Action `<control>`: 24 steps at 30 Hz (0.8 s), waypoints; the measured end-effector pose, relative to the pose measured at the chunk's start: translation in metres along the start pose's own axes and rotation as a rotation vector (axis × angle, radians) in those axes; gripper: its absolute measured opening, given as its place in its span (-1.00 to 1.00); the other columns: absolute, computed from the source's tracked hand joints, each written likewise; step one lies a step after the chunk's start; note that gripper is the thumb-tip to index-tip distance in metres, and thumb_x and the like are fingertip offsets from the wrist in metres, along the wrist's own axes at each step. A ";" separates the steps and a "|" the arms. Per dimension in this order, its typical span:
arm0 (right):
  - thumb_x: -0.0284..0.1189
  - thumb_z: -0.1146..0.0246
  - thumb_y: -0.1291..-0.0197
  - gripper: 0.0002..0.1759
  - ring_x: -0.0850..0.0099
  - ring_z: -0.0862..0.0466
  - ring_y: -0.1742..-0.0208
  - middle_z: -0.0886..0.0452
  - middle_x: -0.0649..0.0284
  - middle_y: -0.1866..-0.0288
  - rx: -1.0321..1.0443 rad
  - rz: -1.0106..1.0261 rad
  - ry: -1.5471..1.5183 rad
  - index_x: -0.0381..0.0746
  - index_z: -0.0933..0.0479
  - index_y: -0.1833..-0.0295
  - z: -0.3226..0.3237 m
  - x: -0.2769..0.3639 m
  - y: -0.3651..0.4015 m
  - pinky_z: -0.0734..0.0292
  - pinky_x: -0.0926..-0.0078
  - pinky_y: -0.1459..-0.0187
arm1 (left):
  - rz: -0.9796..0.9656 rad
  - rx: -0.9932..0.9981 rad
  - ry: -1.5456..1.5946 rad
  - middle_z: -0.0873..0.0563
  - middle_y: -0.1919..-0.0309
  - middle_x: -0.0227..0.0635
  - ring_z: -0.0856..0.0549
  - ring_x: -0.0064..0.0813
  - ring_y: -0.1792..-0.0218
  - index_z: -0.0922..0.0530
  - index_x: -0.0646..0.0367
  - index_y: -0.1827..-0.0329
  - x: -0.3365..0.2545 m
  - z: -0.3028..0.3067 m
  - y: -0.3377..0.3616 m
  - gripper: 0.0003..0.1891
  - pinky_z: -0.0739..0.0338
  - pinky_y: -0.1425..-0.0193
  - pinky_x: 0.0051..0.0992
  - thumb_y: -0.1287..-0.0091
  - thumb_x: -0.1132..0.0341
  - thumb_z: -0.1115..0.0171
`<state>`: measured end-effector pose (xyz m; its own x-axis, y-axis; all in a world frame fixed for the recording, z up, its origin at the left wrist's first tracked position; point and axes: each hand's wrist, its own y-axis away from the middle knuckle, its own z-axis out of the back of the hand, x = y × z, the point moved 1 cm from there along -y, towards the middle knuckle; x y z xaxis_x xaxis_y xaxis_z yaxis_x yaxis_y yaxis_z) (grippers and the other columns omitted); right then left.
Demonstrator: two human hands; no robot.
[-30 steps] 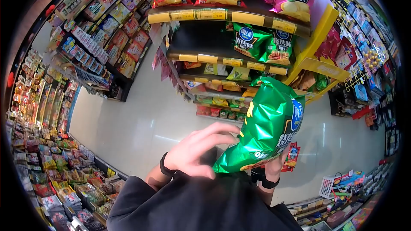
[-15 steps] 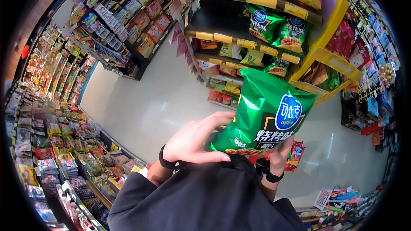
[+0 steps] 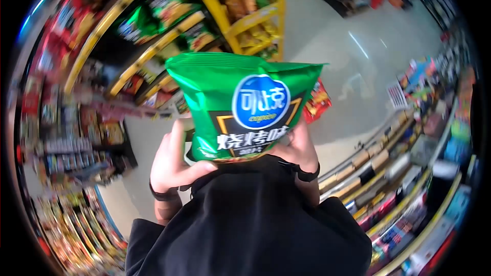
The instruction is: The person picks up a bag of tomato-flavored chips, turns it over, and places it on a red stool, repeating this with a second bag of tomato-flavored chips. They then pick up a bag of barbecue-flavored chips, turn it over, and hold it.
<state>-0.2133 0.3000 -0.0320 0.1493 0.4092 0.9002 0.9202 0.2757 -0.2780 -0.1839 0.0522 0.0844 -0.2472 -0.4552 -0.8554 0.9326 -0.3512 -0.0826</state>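
Observation:
Between my two hands is a green bag of potato chips (image 3: pixel 204 87), its blue oval logo and white lettering facing me. My left hand (image 3: pixel 176 161) grips its lower left side, the thumb along the bottom edge. On the lower right, my right hand (image 3: pixel 298 148) holds the bag with its thumb across the front corner; its other fingers are hidden behind. A red bag (image 3: pixel 318 103) shows partly past the green bag's right edge, just above my right hand in this view.
A snack shelf (image 3: pixel 153 51) with green chip bags stands ahead to the left, beside a yellow display rack (image 3: pixel 227 13). Grey floor (image 3: pixel 332 41) extends to the right. Shelving (image 3: pixel 388 184) runs along the right side, and blurred racks (image 3: pixel 82 225) of small packets stand lower left.
My view has turned right, so the shelves have swung left. Both hands and the green bag have shifted left in view; the bag now sits more level and squarely facing me.

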 end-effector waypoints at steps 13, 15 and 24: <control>-0.39 -0.57 0.02 -0.01 0.34 -0.55 -0.23 -0.49 0.08 -0.27 -0.427 0.247 0.097 -0.41 -0.13 -0.43 0.030 0.029 0.045 -0.43 0.34 -0.23 | -0.205 0.352 0.079 -0.68 0.13 -0.06 -0.71 -0.22 0.12 -0.31 0.37 -0.17 0.004 -0.042 -0.105 -0.11 -0.54 0.00 -0.33 -0.15 -0.30 -0.35; -0.44 -0.56 0.02 -0.02 0.36 -0.53 -0.24 -0.49 0.09 -0.26 -0.490 0.213 0.135 -0.40 -0.13 -0.44 0.026 0.033 0.045 -0.43 0.34 -0.24 | -0.218 0.433 0.048 -0.68 0.13 -0.07 -0.71 -0.19 0.14 -0.32 0.35 -0.15 0.003 -0.039 -0.125 -0.17 -0.55 0.04 -0.32 -0.18 -0.26 -0.35; -0.34 -0.59 0.05 0.04 0.32 -0.53 -0.25 -0.46 0.12 -0.26 -0.572 0.162 0.316 -0.35 -0.11 -0.46 0.032 0.019 -0.012 -0.45 0.32 -0.24 | -0.289 0.449 0.053 -0.68 0.18 -0.10 -0.71 -0.27 0.18 -0.34 0.34 -0.12 0.029 -0.015 -0.192 -0.29 -0.54 0.07 -0.38 -0.20 -0.11 -0.35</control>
<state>-0.2330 0.3321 -0.0221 0.3206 0.1086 0.9410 0.9109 -0.3079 -0.2748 -0.3666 0.1189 0.0675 -0.4530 -0.2505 -0.8556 0.6212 -0.7770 -0.1014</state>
